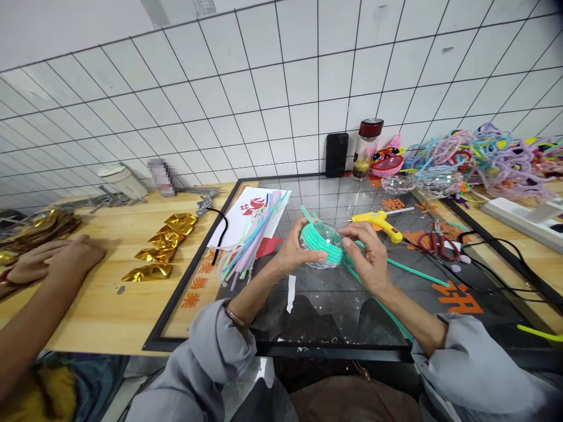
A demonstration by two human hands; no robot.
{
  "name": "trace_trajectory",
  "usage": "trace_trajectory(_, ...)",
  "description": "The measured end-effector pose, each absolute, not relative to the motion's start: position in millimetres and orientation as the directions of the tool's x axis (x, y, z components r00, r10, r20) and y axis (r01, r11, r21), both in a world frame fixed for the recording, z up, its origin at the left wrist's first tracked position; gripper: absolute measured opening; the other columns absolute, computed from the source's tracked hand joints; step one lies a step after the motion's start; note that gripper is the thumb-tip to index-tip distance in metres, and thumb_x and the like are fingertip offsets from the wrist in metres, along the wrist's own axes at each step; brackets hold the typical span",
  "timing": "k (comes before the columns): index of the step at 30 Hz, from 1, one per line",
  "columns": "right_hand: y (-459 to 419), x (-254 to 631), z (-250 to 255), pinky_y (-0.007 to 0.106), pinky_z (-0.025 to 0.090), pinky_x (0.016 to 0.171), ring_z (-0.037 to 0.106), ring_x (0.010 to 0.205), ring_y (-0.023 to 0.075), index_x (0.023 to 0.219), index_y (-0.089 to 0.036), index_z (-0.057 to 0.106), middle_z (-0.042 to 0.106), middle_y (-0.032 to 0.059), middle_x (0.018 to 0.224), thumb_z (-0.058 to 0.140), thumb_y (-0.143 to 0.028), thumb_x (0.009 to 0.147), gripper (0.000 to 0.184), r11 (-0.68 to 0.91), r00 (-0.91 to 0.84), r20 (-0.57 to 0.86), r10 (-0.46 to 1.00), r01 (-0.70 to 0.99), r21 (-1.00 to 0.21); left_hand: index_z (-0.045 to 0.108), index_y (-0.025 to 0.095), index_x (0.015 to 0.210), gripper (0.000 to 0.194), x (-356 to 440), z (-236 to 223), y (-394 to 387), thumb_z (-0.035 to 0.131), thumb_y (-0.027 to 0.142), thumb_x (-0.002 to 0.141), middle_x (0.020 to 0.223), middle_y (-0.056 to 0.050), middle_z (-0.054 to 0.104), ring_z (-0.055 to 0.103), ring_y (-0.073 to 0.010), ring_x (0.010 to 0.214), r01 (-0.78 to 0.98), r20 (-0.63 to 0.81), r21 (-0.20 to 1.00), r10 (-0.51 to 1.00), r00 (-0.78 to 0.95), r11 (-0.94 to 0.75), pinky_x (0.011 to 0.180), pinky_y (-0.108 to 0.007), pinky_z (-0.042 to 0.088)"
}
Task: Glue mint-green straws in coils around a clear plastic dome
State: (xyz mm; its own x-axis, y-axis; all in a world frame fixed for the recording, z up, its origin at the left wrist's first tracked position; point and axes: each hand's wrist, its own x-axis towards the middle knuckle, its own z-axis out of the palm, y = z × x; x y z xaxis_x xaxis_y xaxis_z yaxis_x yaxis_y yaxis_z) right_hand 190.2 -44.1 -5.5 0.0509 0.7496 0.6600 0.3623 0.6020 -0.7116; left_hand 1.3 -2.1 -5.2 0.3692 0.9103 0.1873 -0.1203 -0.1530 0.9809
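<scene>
Between my hands is a clear plastic ball (331,233) with several rows of green pipe cleaner (322,245) wound side by side around it. My left hand (295,249) grips the ball from the left, its thumb across the green rows. On the right, the fingers of my right hand (367,255) are pinched at the ball's edge, by the green strands; what exactly lies between the fingertips is hidden. Loose green lengths (411,271) trail to the right and down under my right forearm. A yellow glue gun (379,223) lies just beyond my right hand.
Colored pipe cleaners (250,234) lie on white paper (237,205) at left. Red-handled scissors (440,241), black cords and a white power strip (523,217) are at right. A phone (336,155) and glass bottle (367,149) stand by the wall. A co-worker's hands (57,261) rest near gold pieces (162,243).
</scene>
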Motion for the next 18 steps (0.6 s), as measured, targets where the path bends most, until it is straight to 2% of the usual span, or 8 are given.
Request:
trace_trajectory(5,-42.4,190.6,-7.9,0.036,0.049,0.078,0.057,0.092,0.0199,0.095,-0.023,0.066,0.061,0.0051,0.094,0.055,-0.029,0.092,0.013,0.591,0.061,0.647,0.76,0.351,-0.726,0.052,0.021,0.116,0.078,0.7,-6.0,-1.9,0.091,0.034,0.05,0.115,-0.005,0.058,0.056,-0.0206,0.101,-0.102,0.188,0.982,0.906,0.379,-0.161,0.087,-0.028,0.045)
trace_trajectory(8,-38.4,191.8,-11.3,0.036,0.05,0.078,0.058,0.093,0.0201,0.098,-0.023,0.064,0.061,0.0047,0.096,0.06,-0.036,0.088,0.017,0.53,0.082,0.571,0.817,0.283,-0.799,0.052,0.022,0.116,0.077,0.5,-5.9,-2.5,0.091,0.033,0.051,0.117,-0.004,0.057,0.056,-0.0198,0.101,-0.115,0.178,0.983,0.908,0.379,-0.145,0.086,-0.027,0.045)
trace_trajectory(10,-35.7,192.4,-13.8,0.037,0.051,0.081,0.059,0.098,0.0213,0.107,-0.024,0.06,0.062,0.006,0.104,0.065,-0.043,0.084,0.03,0.448,0.077,0.467,0.881,0.178,-0.876,0.052,0.022,0.115,0.076,1.1,-4.5,-3.2,0.091,0.032,0.05,0.115,-0.004,0.057,0.057,-0.0182,0.096,-0.147,0.161,0.983,0.913,0.374,-0.113,0.082,-0.027,0.046)
trace_trajectory(13,-33.0,192.7,-17.6,0.04,0.051,0.087,0.058,0.112,0.0244,0.121,-0.026,0.053,0.06,0.0098,0.122,0.072,-0.05,0.077,0.054,0.308,0.022,0.309,0.951,0.028,-0.951,0.051,0.023,0.114,0.077,2.5,-1.2,-4.3,0.091,0.035,0.049,0.102,-0.001,0.058,0.056,-0.0147,0.082,-0.218,0.095,0.976,0.924,0.37,-0.013,0.072,-0.025,0.047)
trace_trajectory(18,-32.1,190.9,-24.5,0.049,0.047,0.099,0.054,0.124,0.0279,0.138,-0.031,0.041,0.051,0.013,0.139,0.078,-0.052,0.071,0.079,0.238,-0.081,0.241,0.967,-0.043,-0.97,0.053,0.023,0.115,0.079,3.7,2.2,-4.5,0.089,0.039,0.047,0.091,0.0,0.059,0.057,-0.0146,0.076,-0.34,0.033,0.936,0.938,0.346,0.093,0.066,-0.025,0.045)
